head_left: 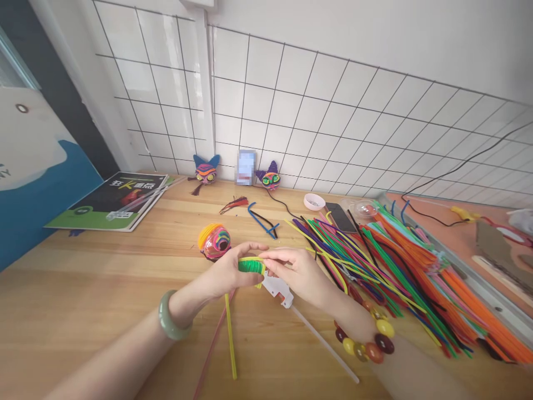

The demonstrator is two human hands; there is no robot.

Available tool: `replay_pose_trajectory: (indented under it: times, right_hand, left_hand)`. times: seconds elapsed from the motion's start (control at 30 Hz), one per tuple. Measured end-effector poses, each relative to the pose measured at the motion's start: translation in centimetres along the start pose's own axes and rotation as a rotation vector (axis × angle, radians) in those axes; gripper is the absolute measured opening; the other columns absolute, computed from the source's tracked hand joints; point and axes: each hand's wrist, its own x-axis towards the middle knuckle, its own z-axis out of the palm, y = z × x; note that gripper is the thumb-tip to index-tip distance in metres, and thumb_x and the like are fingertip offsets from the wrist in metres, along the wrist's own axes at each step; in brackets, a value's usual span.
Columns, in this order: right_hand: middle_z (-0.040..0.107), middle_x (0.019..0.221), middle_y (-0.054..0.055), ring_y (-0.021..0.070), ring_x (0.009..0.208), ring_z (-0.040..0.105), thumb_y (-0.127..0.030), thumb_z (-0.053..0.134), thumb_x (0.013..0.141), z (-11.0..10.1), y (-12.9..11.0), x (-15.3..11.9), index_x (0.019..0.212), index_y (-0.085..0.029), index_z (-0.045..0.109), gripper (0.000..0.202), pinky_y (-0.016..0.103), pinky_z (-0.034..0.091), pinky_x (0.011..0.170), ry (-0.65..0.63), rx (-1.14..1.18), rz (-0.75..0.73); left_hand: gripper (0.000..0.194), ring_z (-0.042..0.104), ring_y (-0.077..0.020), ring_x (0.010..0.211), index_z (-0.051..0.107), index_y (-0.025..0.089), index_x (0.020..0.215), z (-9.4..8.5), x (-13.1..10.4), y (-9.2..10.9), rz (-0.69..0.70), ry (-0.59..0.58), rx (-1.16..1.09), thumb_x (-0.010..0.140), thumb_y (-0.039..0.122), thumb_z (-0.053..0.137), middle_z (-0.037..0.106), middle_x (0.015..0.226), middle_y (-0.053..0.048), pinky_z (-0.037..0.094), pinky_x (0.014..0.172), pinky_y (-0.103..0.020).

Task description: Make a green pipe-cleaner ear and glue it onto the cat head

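Near the middle of the table, my left hand (227, 272) is curled around a green piece with a yellow edge (251, 266). The fingertips of my right hand (293, 269) pinch the yellow edge at its right side. Just below my right fingers lies a white glue gun (278, 289), partly hidden, with a clear glue stick (325, 344) reaching toward the lower right. A yellow stem (231, 339) hangs or lies below my left hand, beside a pink one (214, 347). Behind my left hand sits a round ball wrapped in coloured stems (214, 240).
Bundles of coloured pipe cleaners (416, 272) cover the right side. Two cat-like masks (206, 171) and a phone-like screen (245, 166) stand by the tiled wall. A book (112, 200) lies left; a small pink bowl (314, 201) and dark phone (340, 217) are behind.
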Motion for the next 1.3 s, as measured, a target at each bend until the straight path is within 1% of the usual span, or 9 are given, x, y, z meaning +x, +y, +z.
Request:
replay_pose_trajectory:
  times: [0.2, 0.43, 0.53, 0.63, 0.83, 0.93, 1.03, 1.13, 1.3]
  right_hand:
    - [0.067, 0.091, 0.006, 0.0175, 0.077, 0.063, -0.021, 0.05, 0.081, 0.2, 0.3, -0.2, 0.098, -0.016, 0.066, 0.024, 0.026, 0.05, 0.067, -0.014, 0.051, 0.05]
    - [0.067, 0.077, 0.004, 0.0157, 0.064, 0.061, -0.025, 0.052, 0.079, 0.3, 0.6, 0.0, 0.095, -0.017, 0.066, 0.022, 0.025, 0.048, 0.056, -0.049, 0.107, 0.136]
    - [0.064, 0.069, 0.002, 0.0155, 0.061, 0.06, -0.026, 0.054, 0.077, 0.3, 1.0, 0.3, 0.101, -0.018, 0.063, 0.026, 0.025, 0.047, 0.053, -0.076, 0.153, 0.173]
    - [0.063, 0.068, 0.002, 0.0153, 0.061, 0.06, -0.025, 0.056, 0.076, 0.5, 1.4, 0.6, 0.104, -0.018, 0.063, 0.029, 0.025, 0.046, 0.053, -0.077, 0.173, 0.179]
    - [0.063, 0.064, 0.002, 0.0135, 0.057, 0.057, -0.025, 0.057, 0.075, 0.5, 1.1, 0.8, 0.084, -0.015, 0.07, 0.018, 0.025, 0.045, 0.056, -0.08, 0.161, 0.155]
    - [0.065, 0.065, 0.003, 0.0139, 0.058, 0.058, -0.026, 0.059, 0.074, 0.5, 0.9, 0.9, 0.083, -0.014, 0.07, 0.019, 0.025, 0.044, 0.055, -0.068, 0.189, 0.164]
    - [0.067, 0.068, 0.005, 0.0144, 0.06, 0.06, -0.025, 0.062, 0.072, 0.5, 0.9, 1.1, 0.084, -0.012, 0.07, 0.019, 0.024, 0.044, 0.055, -0.056, 0.243, 0.176]
    - [0.068, 0.069, 0.006, 0.0144, 0.061, 0.061, -0.026, 0.064, 0.07, 0.6, 1.1, 1.2, 0.081, -0.012, 0.07, 0.019, 0.023, 0.044, 0.055, -0.058, 0.294, 0.195]
    - [0.066, 0.061, 0.003, 0.0118, 0.055, 0.059, -0.028, 0.068, 0.065, 0.8, 1.2, 1.3, 0.073, -0.012, 0.067, 0.018, 0.022, 0.043, 0.052, -0.047, 0.362, 0.262]
  left_hand:
    - [0.055, 0.057, -0.0127, 0.067, 0.045, 0.018, 0.115, -0.1, 0.0, -0.1, -0.023, -0.008, 0.005, 0.063, 0.009, 0.062, 0.061, 0.074, -0.001, 0.043, 0.06, -0.023]
    - [0.058, 0.057, -0.0139, 0.072, 0.043, 0.019, 0.118, -0.2, 0.2, -0.5, -0.034, -0.028, -0.012, 0.064, 0.009, 0.062, 0.061, 0.084, -0.004, 0.044, 0.063, -0.025]
    - [0.059, 0.057, -0.0144, 0.073, 0.044, 0.019, 0.118, -0.3, 0.2, -0.5, -0.03, -0.01, 0.003, 0.063, 0.008, 0.063, 0.061, 0.083, -0.004, 0.044, 0.063, -0.025]
    - [0.062, 0.057, -0.0141, 0.072, 0.042, 0.02, 0.12, -0.4, 0.1, -0.5, -0.042, -0.018, 0.007, 0.063, 0.008, 0.063, 0.061, 0.083, -0.003, 0.044, 0.063, -0.025]
    - [0.066, 0.06, -0.0166, 0.074, 0.04, 0.022, 0.123, -0.7, 0.2, -0.7, -0.048, -0.011, 0.058, 0.063, 0.012, 0.065, 0.062, 0.084, -0.004, 0.046, 0.065, -0.029]
    - [0.067, 0.061, -0.0162, 0.071, 0.037, 0.025, 0.124, -0.7, 0.2, -0.8, -0.065, -0.004, 0.092, 0.065, 0.015, 0.066, 0.061, 0.082, -0.002, 0.047, 0.065, -0.031]
    - [0.068, 0.06, -0.016, 0.072, 0.036, 0.025, 0.125, -0.6, 0.2, -0.7, -0.058, -0.012, 0.073, 0.065, 0.015, 0.066, 0.06, 0.082, -0.002, 0.047, 0.065, -0.031]
    - [0.069, 0.06, -0.0165, 0.075, 0.036, 0.023, 0.124, -0.5, 0.2, -0.6, -0.031, -0.027, 0.058, 0.063, 0.012, 0.066, 0.059, 0.085, -0.003, 0.047, 0.066, -0.03]
    - [0.069, 0.059, -0.017, 0.077, 0.035, 0.023, 0.125, -0.5, 0.2, -0.8, 0.047, -0.03, 0.135, 0.064, 0.012, 0.066, 0.057, 0.091, -0.005, 0.047, 0.065, -0.03]
